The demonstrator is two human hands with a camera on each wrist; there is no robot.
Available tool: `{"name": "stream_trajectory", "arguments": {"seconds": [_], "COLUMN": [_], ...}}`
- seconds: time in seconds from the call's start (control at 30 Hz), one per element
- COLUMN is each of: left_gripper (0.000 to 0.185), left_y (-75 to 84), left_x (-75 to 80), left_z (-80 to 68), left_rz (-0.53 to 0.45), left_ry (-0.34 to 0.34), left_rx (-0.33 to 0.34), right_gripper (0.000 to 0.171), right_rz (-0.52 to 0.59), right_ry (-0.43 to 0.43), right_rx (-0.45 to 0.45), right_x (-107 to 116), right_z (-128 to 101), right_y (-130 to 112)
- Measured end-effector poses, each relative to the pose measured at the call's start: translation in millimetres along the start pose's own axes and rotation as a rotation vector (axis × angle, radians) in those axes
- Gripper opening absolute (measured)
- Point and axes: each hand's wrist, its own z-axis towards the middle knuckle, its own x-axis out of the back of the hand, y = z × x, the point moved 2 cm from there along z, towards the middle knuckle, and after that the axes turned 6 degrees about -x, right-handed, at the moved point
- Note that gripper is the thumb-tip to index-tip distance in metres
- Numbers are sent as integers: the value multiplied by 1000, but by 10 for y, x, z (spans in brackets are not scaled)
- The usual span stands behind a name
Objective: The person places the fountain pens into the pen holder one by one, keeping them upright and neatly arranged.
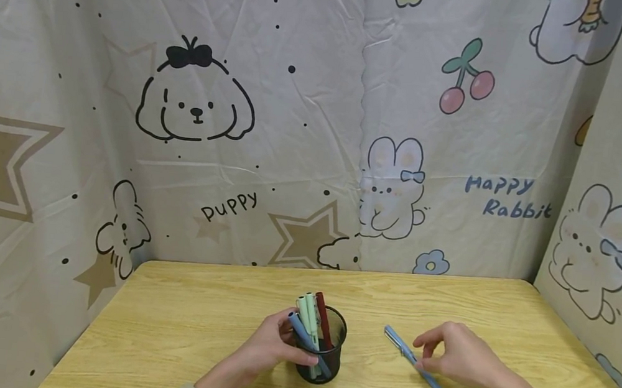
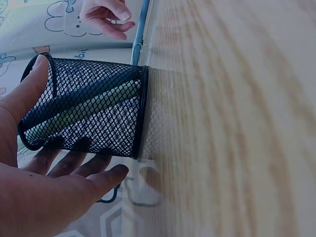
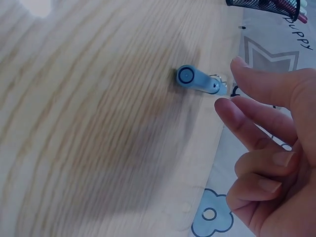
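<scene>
My left hand [image 1: 273, 348] curls round the black mesh pen cup [image 1: 327, 352] near the table's [image 1: 174, 324] front edge to keep it steady, while my right hand [image 1: 455, 356], fingers loosely spread, hovers over the blue pen [image 1: 413, 360] lying just right of it.

**Both hands low and forward, left cupped, right loosely curled**

The left hand [image 1: 274, 346] reaches forward from a pale sleeve, forearm angled inward. Its thumb and fingers [image 2: 74, 160] are spread in a wide cupping grip, the thumb on one side and the fingers curving round the other, with the palm open toward the wrist camera.

The right hand [image 1: 455, 358] comes in from the right, its forearm in a pale cuff and its wrist low over the surface. Its fingers [image 3: 256, 118] are loosely bent, index and middle extended further than the others, thumb tucked beneath. Nothing is pinched between them.
</scene>
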Motion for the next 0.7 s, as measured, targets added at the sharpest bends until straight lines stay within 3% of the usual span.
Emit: {"name": "stream_trajectory", "arguments": {"seconds": [0.7], "left_gripper": [90], "left_y": [23], "left_x": [-5], "left_z": [-3], "left_rz": [-22], "left_ry": [-12], "left_rx": [14], "right_gripper": [33], "right_rz": [-25], "right_ry": [-39], "right_rx": [36], "right_x": [-42], "right_z": [72], "right_y": [101]}}
